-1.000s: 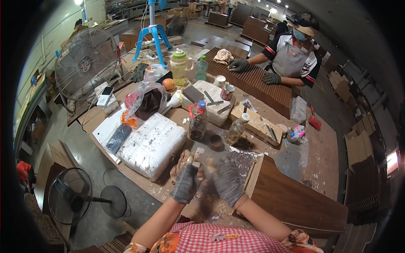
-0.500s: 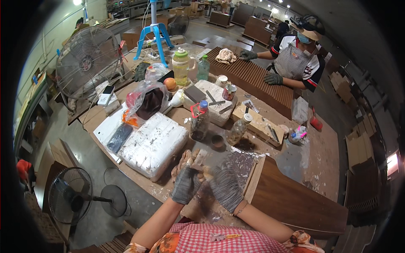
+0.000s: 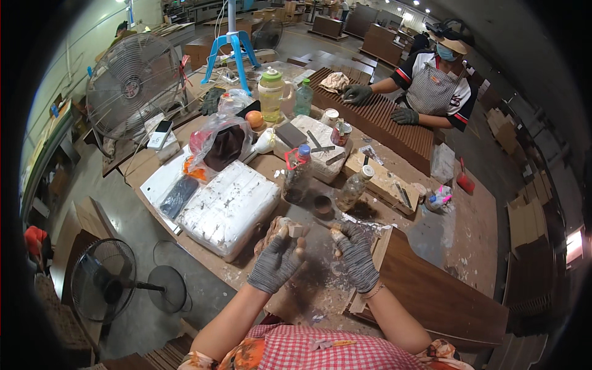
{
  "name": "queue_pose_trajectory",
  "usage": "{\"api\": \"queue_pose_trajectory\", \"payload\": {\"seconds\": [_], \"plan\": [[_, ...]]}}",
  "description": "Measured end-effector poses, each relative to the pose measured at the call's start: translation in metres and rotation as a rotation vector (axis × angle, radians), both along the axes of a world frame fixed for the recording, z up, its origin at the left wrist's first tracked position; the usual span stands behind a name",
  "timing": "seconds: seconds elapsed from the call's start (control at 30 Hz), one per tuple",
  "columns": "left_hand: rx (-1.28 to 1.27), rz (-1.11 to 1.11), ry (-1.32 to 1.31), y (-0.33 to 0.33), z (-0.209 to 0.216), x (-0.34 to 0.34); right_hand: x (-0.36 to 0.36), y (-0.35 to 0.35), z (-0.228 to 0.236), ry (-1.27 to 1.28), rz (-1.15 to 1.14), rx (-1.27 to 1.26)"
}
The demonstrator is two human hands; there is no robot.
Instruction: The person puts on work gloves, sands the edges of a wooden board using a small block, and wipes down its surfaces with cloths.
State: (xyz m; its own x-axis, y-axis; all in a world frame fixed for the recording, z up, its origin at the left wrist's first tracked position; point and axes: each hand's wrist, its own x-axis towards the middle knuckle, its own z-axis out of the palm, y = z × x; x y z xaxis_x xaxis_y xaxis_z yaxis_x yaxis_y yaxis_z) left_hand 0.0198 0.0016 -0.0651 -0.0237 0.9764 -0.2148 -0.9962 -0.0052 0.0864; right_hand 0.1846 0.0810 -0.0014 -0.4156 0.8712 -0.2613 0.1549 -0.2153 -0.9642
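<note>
My left hand (image 3: 275,264), in a grey fingerless-tipped glove, is closed round a small pale brown block (image 3: 296,230) held between thumb and fingers. A crumpled brown rag (image 3: 264,236) lies just behind that hand. My right hand (image 3: 357,255), gloved the same way, is apart from the left with its fingers curled in a pinch; what they hold, if anything, is too small to make out. Beside the right forearm a dark brown wooden panel (image 3: 431,287) rests on the worktable. Beyond the hands stand a small dark cup (image 3: 322,206) and a glass bottle (image 3: 354,188).
A white foam block (image 3: 228,209) sits at left, near a plastic bag (image 3: 222,145). A red-handled bottle (image 3: 298,176) and a wooden board (image 3: 382,182) are farther back. Across the table (image 3: 475,216) a masked co-worker (image 3: 438,80) handles slatted brown strips (image 3: 376,120). Fans stand at left.
My hands have drawn apart, the right moving to the right and slightly up. The small block now shows in my left fingers. The co-worker's hand has shifted along the strips.
</note>
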Motion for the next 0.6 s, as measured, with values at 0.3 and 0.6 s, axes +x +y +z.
{"api": "queue_pose_trajectory", "payload": {"seconds": [0.3, 0.6], "plan": [[-0.15, 0.058, -0.004, -0.002, 0.012, 0.012, -0.011, -0.011, -0.011, -0.033, 0.071, 0.413], [-0.125, 0.199, 0.031, 0.015, -0.074, -0.007, -0.017, 0.01, -0.043, -0.499, 0.224, 0.955]]}}
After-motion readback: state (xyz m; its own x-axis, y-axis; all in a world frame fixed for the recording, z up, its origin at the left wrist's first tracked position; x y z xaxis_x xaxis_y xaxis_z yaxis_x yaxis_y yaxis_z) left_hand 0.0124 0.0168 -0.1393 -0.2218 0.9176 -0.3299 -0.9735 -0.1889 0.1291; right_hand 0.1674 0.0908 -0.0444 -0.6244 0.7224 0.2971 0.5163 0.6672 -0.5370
